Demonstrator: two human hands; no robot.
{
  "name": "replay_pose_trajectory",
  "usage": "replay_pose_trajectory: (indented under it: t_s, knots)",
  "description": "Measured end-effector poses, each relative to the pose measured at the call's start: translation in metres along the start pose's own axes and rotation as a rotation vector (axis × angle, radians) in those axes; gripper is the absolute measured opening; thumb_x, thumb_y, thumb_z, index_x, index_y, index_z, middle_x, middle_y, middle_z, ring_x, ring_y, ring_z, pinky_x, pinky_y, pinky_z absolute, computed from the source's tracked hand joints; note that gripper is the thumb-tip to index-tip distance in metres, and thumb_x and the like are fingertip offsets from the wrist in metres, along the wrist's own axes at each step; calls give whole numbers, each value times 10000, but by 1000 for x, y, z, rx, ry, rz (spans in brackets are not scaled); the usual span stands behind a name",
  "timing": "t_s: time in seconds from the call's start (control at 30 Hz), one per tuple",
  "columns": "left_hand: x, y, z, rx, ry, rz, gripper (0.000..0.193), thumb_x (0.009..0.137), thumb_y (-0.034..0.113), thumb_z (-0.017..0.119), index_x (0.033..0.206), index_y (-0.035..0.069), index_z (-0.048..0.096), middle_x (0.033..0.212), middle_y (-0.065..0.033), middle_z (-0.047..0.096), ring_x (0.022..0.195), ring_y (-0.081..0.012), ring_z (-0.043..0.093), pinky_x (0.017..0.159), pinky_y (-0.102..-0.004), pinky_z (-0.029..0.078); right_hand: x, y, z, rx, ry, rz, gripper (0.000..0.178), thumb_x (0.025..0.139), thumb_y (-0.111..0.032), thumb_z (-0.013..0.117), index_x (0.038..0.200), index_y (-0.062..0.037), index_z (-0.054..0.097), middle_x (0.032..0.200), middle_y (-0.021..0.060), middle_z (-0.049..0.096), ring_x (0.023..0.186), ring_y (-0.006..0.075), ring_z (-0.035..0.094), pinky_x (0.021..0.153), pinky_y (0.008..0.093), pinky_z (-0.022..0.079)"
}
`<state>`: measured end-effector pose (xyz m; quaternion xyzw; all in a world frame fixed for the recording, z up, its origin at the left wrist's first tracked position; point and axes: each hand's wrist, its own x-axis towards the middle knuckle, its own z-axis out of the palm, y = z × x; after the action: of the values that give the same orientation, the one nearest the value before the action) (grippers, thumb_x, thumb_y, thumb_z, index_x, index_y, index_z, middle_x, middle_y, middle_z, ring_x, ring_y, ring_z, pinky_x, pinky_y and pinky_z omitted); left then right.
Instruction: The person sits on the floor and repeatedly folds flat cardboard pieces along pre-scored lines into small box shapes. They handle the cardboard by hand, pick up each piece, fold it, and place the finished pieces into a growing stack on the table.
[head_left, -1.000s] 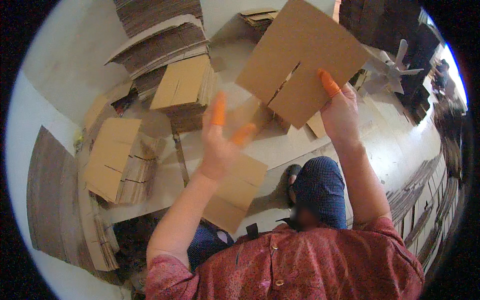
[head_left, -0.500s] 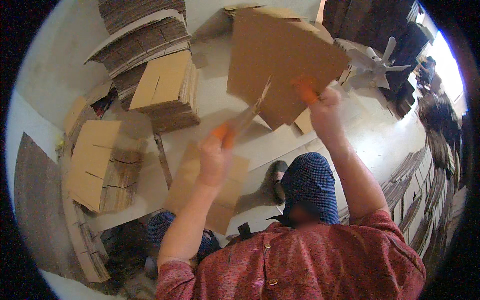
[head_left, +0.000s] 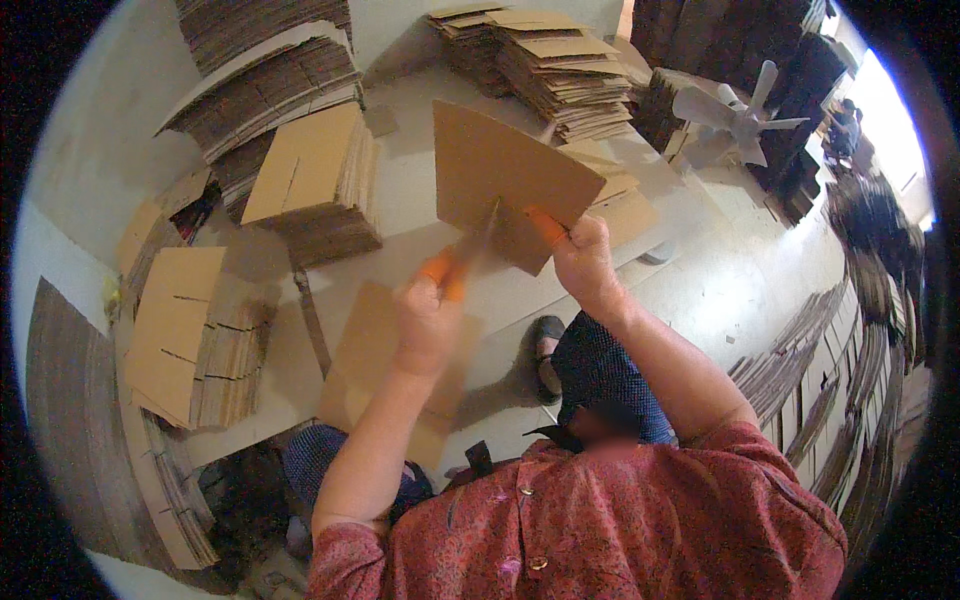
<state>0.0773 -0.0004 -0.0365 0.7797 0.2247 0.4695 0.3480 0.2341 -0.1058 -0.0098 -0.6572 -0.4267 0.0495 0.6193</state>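
My right hand (head_left: 588, 262), with orange coverings on its fingers, grips a brown cardboard sheet (head_left: 500, 165) by its lower right edge, holding it tilted up in front of me. My left hand (head_left: 428, 305), also with orange-covered fingertips, is closed on a narrow, edge-on cardboard piece (head_left: 485, 240). Motion blurs that piece, and its upper end meets or overlaps the lower part of the sheet; whether the two are joined I cannot tell. Below my left hand lies a flat tan cardboard piece (head_left: 365, 350), partly covered by my forearm.
Slotted cardboard stacks stand at left, one upper (head_left: 305, 170) and one lower (head_left: 180, 330). An uneven cardboard pile (head_left: 560, 70) rises at the far side, near a grey-white fan (head_left: 735, 122). More slotted cardboard (head_left: 800, 345) lines the right. My shod foot (head_left: 547, 360) rests on the floor.
My right hand has come down and left with the cardboard sheet, which now appears smaller and uncovers the far pile. My left hand has stayed nearly in place, still holding the narrow piece.
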Motion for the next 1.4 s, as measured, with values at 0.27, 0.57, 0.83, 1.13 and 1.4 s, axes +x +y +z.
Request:
replay_pose_trajectory:
  t_s: [0.27,0.57,0.83,1.13,1.4]
  knots:
    - [5,18,-8,159,-85,29,140,788,6,585,920,-31,614,751,-187,626,601,-257,591,555,-322,457,1,-2,-6,-63,-19,-65,123,840,-95,596,852,19,641,696,82,637,628,74,502,539,273,426]
    - [0,5,7,60,-17,67,160,791,112,646,871,-26,635,623,-141,599,509,-165,527,493,-311,425,-21,48,5,-257,-104,13,149,823,-108,605,814,40,619,738,192,620,652,188,562,577,330,448]
    - [-4,9,14,-123,-257,-139,490,888,322,537,1211,-43,477,1200,-176,536,1096,-220,521,906,-297,397,-35,35,-19,-249,107,-189,268,802,-171,623,1017,-15,586,914,199,618,823,340,601,682,405,475]
    - [7,32,54,-958,-600,-352,952,762,742,261,1400,40,172,1405,-80,282,1287,-211,269,1071,-350,177,22,11,-46,469,-10,365,486,879,-330,503,1244,-13,454,1221,110,508,1136,201,453,971,307,334]
    - [-22,30,83,-1011,-715,-190,844,854,637,274,1415,42,67,1462,-79,134,1340,-191,139,1088,-331,110,2,-22,-57,362,-340,421,312,779,-103,539,1073,1,554,959,53,594,868,127,530,772,283,436]
